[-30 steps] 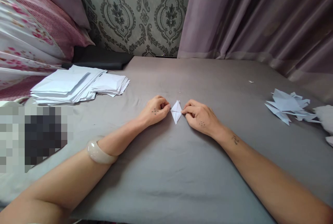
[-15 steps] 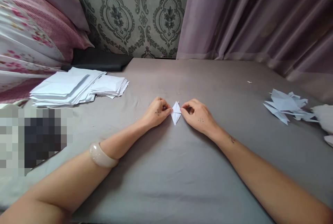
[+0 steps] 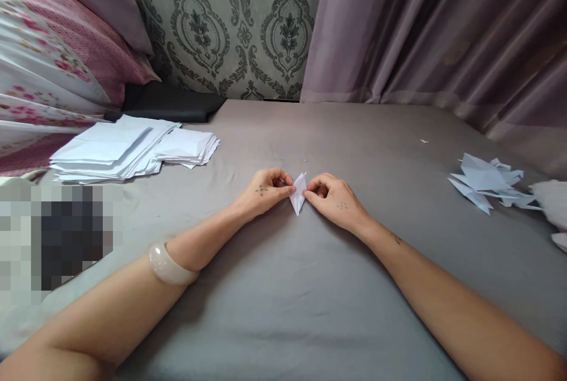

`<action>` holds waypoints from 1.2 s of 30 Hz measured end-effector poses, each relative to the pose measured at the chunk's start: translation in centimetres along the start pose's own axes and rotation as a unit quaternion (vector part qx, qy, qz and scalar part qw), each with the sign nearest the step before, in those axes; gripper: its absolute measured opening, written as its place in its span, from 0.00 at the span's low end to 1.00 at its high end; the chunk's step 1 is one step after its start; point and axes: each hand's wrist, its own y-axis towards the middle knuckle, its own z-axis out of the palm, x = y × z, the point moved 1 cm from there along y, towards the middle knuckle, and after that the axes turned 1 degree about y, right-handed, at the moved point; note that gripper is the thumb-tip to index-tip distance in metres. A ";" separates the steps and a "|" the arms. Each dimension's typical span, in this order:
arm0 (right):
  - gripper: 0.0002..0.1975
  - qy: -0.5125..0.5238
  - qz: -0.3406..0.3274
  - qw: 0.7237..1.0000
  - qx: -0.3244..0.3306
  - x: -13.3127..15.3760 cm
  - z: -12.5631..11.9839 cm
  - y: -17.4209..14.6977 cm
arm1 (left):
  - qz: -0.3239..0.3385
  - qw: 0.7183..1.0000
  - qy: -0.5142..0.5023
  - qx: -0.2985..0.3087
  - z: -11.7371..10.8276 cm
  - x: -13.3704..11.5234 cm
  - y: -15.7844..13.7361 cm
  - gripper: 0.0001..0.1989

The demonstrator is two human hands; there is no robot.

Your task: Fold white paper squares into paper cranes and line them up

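- Folded paper [image 3: 298, 196] sits btwn your hands, mid-surface: a small, narrow diamond w/ one point toward you & what looks like a split tip away from you.
- Your left hand [image 3: 264, 192] pinches its left edge, thumb & fingertips drawn in; your right hand [image 3: 334, 198] pinches the right edge likewise.
- Progress, by the look of it: main folds are in, so this pc is prob. partway; creases too small to tell how many remain.
- Done, prob.: heap of folded shapes [image 3: 482, 175], well off to your right, next to a white bundle [image 3: 551, 201].
- Left over, prob.: big sheets [image 3: 101, 142] & small sheets [image 3: 186, 143], stacked flat, adjoining, far left, no hand on them.
- Surface: grey cloth [image 3: 287, 310], lightly wrinkled, w/ a white scrap [image 3: 424, 142] toward the far right.
- Room: patterned wall [image 3: 243, 32] at the back, purple curtain [image 3: 363, 26] back right, floral cloth [image 3: 39, 74] & a black item [image 3: 172, 103] back left. Near-left patch is pixelated; can't tell what's there.
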 end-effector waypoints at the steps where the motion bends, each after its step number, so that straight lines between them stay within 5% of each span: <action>1: 0.07 0.025 0.008 1.000 0.001 -0.1 0.1 0.1 | 0.008 0.999 -0.034 0.010 0.0 -0.1 -0.1 0.11; 6: 0.21 0.209 -0.002 0.978 -0.008 0.4 0.2 0.2 | 0.081 0.993 -0.079 0.016 0.2 -0.8 -0.3 0.12; 9: 0.14 0.264 -0.016 0.964 0.015 1.3 0.0 0.1 | 0.085 0.991 -0.101 0.006 0.2 -1.2 -0.4 0.13; 14: 0.14 0.405 0.100 0.908 0.041 1.9 -0.5 -0.2 | 0.036 0.979 -0.198 -0.034 0.1 -1.6 -0.6 0.17; 19: 0.17 0.479 0.151 0.863 0.054 1.7 -0.6 -0.1 | 0.027 0.973 -0.229 0.016 0.5 -1.5 -0.7 0.19; 29: 0.13 0.334 0.047 0.941 0.031 1.7 0.1 -0.2 | 0.067 0.978 -0.191 -0.045 0.6 -1.7 -0.9 0.11; 36: 0.09 0.183 -0.086 0.975 -0.088 1.5 -0.4 0.3 | 0.160 0.980 0.025 -0.116 0.5 -1.4 -0.8 0.09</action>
